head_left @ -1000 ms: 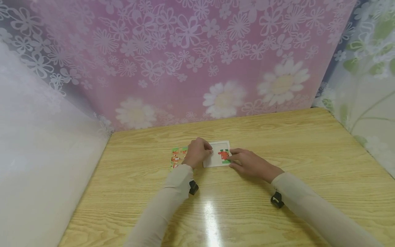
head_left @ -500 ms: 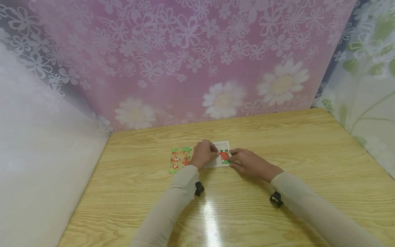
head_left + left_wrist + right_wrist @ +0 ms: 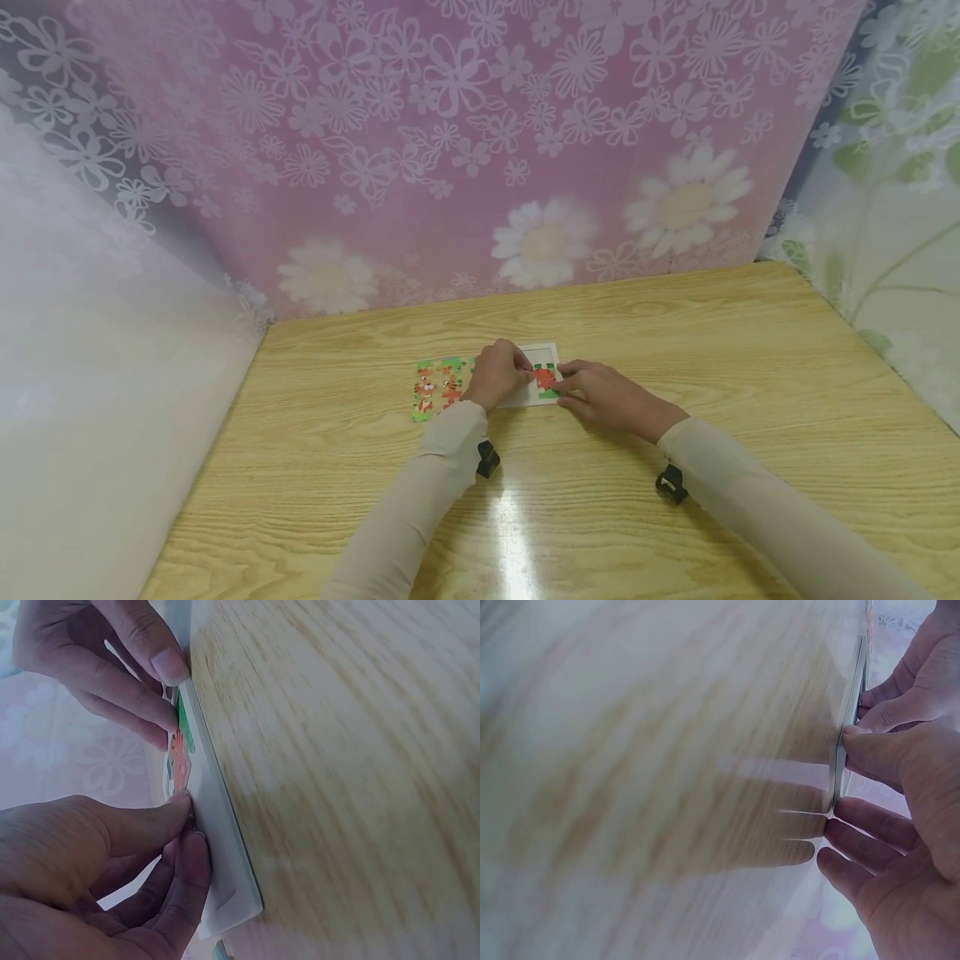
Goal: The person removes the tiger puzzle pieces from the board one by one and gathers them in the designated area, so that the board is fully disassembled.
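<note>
A white puzzle tray lies on the table, with red-orange and green puzzle pieces at its right side. My left hand is over the tray's left part. In the left wrist view its thumb and forefinger pinch a small puzzle piece, mostly hidden by the fingertips, beside the placed pieces. My right hand grips the tray's right edge, its thumb at the near side and a forefinger on the placed pieces. In the right wrist view the tray's edge shows between thumb and fingers.
Left of the tray lie more puzzle pieces with an orange tiger picture on green. The wooden table meets a pink flowered curtain at the back. A pale sheet hangs along the left side.
My left hand has moved right across the tray, up close to the placed pieces, uncovering more of the loose pieces on the left. My right hand has stayed at the tray's right edge.
</note>
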